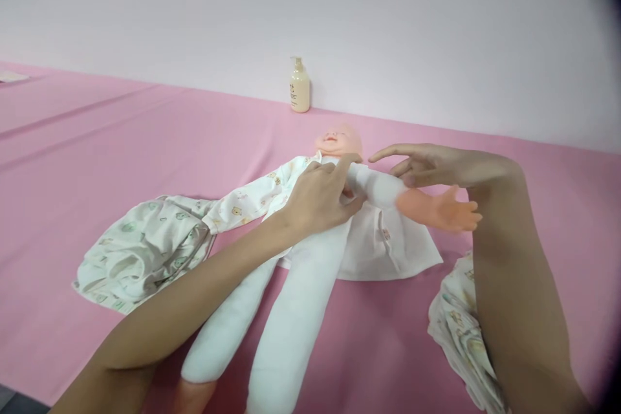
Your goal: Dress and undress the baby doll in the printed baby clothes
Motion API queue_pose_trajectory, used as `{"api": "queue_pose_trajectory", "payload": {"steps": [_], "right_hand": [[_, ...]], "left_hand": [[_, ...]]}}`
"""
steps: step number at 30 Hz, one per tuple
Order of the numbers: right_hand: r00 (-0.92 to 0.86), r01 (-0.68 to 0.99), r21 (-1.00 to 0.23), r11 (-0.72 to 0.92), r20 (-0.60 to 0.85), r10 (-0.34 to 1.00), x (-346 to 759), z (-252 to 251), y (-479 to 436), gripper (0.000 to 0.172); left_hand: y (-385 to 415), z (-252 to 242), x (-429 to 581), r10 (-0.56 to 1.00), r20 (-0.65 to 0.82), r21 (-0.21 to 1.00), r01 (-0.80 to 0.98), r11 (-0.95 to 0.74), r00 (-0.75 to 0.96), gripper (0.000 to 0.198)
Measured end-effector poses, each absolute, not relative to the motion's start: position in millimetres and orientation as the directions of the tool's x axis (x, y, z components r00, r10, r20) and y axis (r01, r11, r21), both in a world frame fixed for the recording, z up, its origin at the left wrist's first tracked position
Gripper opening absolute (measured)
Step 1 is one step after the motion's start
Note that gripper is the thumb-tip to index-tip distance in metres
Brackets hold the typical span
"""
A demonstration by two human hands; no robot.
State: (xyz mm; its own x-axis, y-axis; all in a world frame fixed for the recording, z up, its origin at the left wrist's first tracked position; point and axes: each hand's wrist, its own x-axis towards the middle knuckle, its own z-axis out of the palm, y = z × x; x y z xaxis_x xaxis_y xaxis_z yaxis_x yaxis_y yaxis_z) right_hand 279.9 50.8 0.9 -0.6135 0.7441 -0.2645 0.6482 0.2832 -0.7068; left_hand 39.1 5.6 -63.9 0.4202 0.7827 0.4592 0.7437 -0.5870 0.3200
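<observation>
A baby doll with white cloth limbs lies on its back, its head away from me. A white baby shirt with small printed figures covers its arm on the left. Another part of the shirt lies spread out under the doll on the right. My left hand rests on the doll's chest, with bent fingers and thumb around the shoulder by the bare arm. That doll arm sticks out to the right, ending in an orange plastic hand. My right hand is just behind this arm, fingers apart and holding nothing.
A crumpled cloth with green prints lies at the left, partly under the sleeve. More printed cloth is by my right forearm. A cream pump bottle stands against the white wall. Pink cloth covers the table.
</observation>
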Motion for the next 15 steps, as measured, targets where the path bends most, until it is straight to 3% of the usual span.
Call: {"api": "queue_pose_trajectory", "payload": {"steps": [3, 5, 10, 15], "right_hand": [[-0.628, 0.607, -0.734, 0.303, -0.209, 0.75, 269, 4, 48, 0.05], [-0.692, 0.54, -0.773, 0.334, -0.182, 0.699, 264, 5, 47, 0.046], [-0.749, 0.405, -0.857, 0.318, -0.111, 0.654, 258, 2, 47, 0.028], [-0.665, 0.501, -0.822, 0.272, -0.164, 0.729, 262, -19, 68, 0.027]], "left_hand": [[0, -61, 39, 0.754, 0.454, 0.199, 0.771, -0.605, 0.474, 0.067], [1, -60, 38, 0.698, 0.523, 0.134, 0.761, -0.634, 0.489, 0.074], [10, -60, 33, 0.531, 0.664, 0.167, 0.589, -0.791, 0.526, 0.034], [7, -57, 32, 0.576, 0.549, 0.281, 0.515, -0.81, 0.606, 0.034]]}}
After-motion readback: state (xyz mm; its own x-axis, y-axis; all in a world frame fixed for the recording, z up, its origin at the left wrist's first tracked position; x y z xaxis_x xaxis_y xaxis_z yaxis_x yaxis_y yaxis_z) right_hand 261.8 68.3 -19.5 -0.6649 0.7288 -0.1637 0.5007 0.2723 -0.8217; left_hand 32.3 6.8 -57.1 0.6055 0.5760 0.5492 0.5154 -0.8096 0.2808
